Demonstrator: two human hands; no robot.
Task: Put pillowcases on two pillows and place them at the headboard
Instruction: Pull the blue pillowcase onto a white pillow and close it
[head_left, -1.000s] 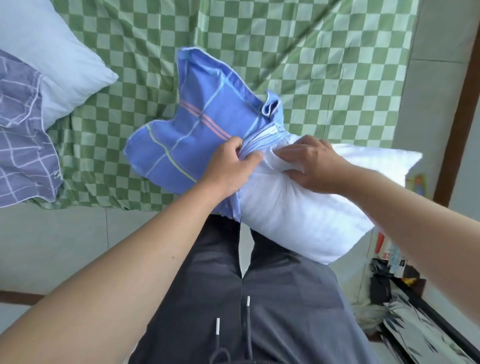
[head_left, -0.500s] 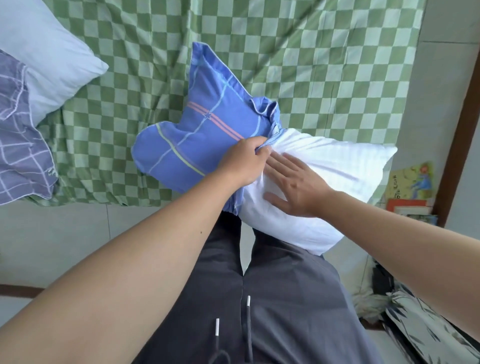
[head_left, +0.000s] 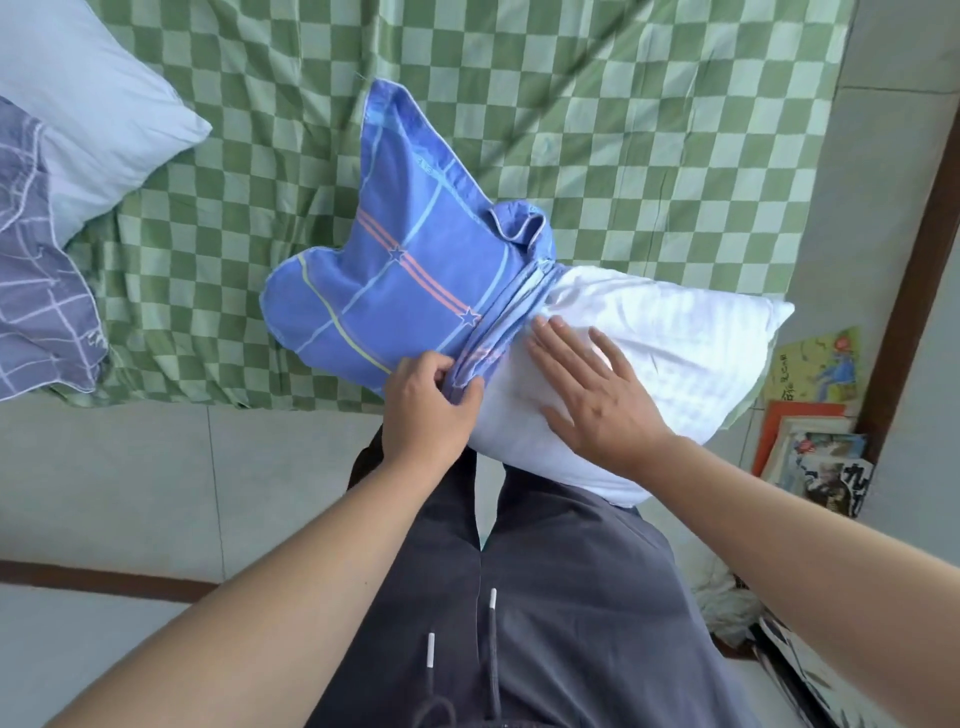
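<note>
— Where's the pillow?
— At the bed's near edge, over the person's thighs. Its long axis runs left to right, slightly tilted; the bare white end points right, the left end sits inside the blue case.
— How far on is the case?
— Roughly halfway, with its mouth bunched around the middle.
— Hands?
— The left hand pinches the bunched hem, fingers curled on it. The right hand lies flat on the pillow, fingers straight and spread.
— Anything else?
— A second pillow lies far left beside a purple case.
</note>
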